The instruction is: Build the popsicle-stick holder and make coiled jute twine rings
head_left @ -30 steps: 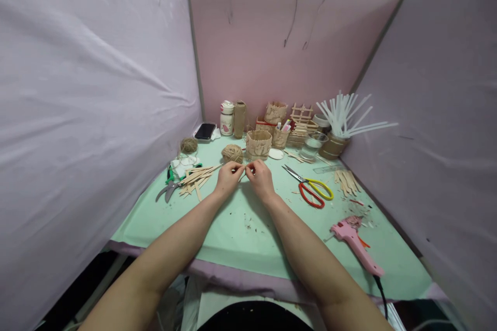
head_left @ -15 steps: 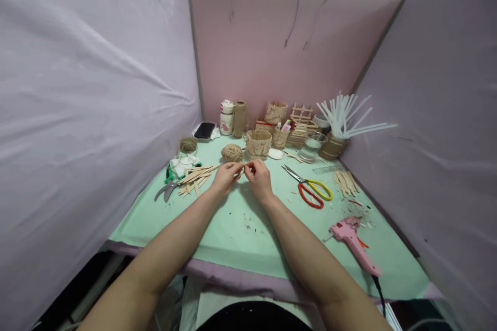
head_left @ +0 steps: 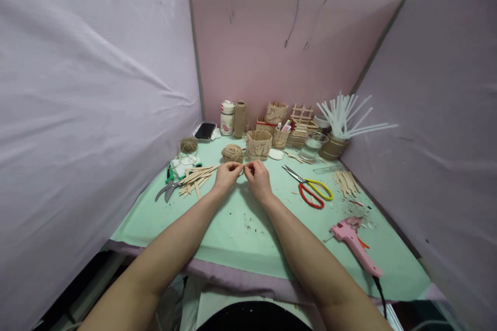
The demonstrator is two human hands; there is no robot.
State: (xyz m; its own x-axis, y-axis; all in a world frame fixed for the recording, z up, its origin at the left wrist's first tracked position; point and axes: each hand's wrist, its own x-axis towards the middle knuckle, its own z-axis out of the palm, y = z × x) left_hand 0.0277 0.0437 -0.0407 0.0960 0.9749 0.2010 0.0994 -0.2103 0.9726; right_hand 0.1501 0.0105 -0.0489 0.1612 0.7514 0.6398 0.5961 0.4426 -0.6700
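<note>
My left hand (head_left: 227, 176) and my right hand (head_left: 258, 178) meet at the fingertips above the middle of the table. Both are closed in a pinch on a thin tan strand, mostly hidden by the fingers. Right behind them sits a ball of jute twine (head_left: 232, 153). A small woven-looking tan basket (head_left: 259, 145) stands behind my right hand. To the left of my left hand lies a loose pile of flat wooden sticks (head_left: 197, 178). Scissors (head_left: 309, 186) with one red and one yellow handle rest to the right.
Pruning shears (head_left: 167, 190) and a darker twine ball (head_left: 188, 145) are at the left. A pink glue gun (head_left: 355, 245) with its cord lies front right. Along the back stand a white bottle (head_left: 227, 118), a clear water bowl (head_left: 311, 147) and white glue sticks (head_left: 341, 118) in a container.
My fingertips have shifted slightly, with the left fingers drawn a little closer together. Both hands stay in the same place, and the table things have not moved.
</note>
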